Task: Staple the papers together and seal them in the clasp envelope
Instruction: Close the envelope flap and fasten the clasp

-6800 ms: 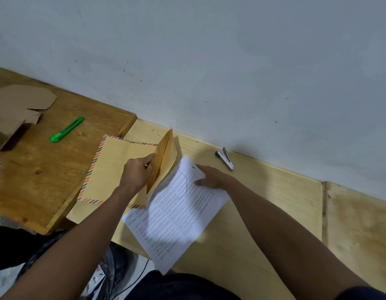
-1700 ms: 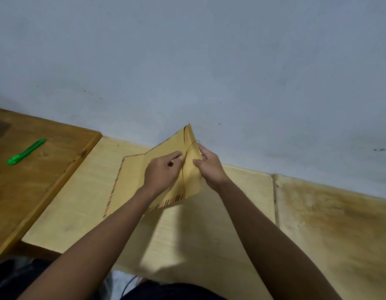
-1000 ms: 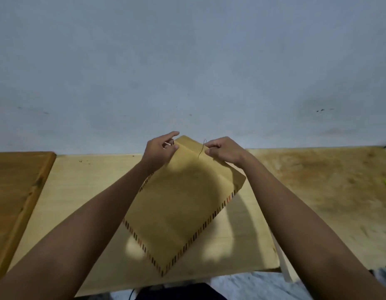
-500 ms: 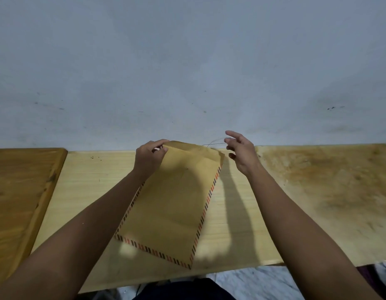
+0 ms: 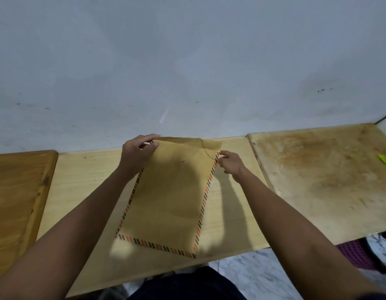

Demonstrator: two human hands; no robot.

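A brown clasp envelope (image 5: 168,198) with a red-and-black striped border lies flat on the pale wooden board (image 5: 84,180), its flap end toward the wall. My left hand (image 5: 137,153) pinches the envelope's far left corner at the flap. My right hand (image 5: 230,163) is at the far right corner, fingertips pinched on a thin dark string (image 5: 206,149) that runs across the flap. A small dark clasp button (image 5: 183,161) shows on the envelope below the flap. The papers are out of sight.
A darker wooden board (image 5: 17,191) adjoins on the left and a stained board (image 5: 324,176) on the right, with a green pen (image 5: 385,162) at its far right edge. A white wall rises right behind the boards. Floor and cloth show below the front edge.
The envelope has settled flatter and straighter on the board. My right hand has come back in from the right to the envelope's far right corner. My left hand keeps its corner.
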